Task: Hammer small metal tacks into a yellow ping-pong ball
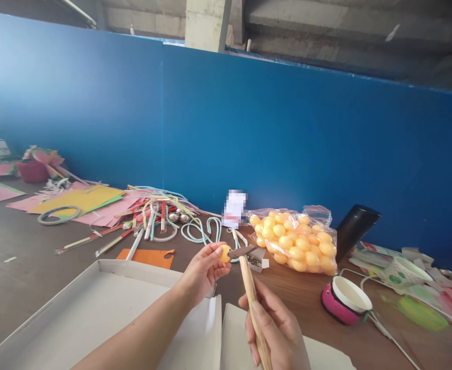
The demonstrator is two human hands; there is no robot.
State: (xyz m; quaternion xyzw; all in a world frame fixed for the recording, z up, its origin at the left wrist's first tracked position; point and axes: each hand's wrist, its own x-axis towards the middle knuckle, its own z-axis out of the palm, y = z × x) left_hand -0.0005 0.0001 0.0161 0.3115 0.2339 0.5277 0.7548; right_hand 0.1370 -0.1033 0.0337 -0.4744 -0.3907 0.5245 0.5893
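My left hand (205,272) pinches a small orange-yellow ball (224,253) between thumb and fingertips, above the edge of a white box lid (133,303). The wooden handle of a hammer (249,288) is wrapped in the fingers of my right hand (274,326). Its dark metal head lies sideways at the top, one end at the ball; whether they touch I cannot tell. Just behind the hammer head sits a small open box (263,263) of tiny metal pieces. Farther back on the right, a clear plastic bag (257,213) holds several similar balls.
Coloured paper sheets (72,200), straws and looped tubing (195,234) lie on the brown table (291,295) at left and centre. A black cylinder (359,226) leans against the blue partition (287,128). At right stand a magenta-wrapped cup (339,308) and a patterned bowl (405,272).
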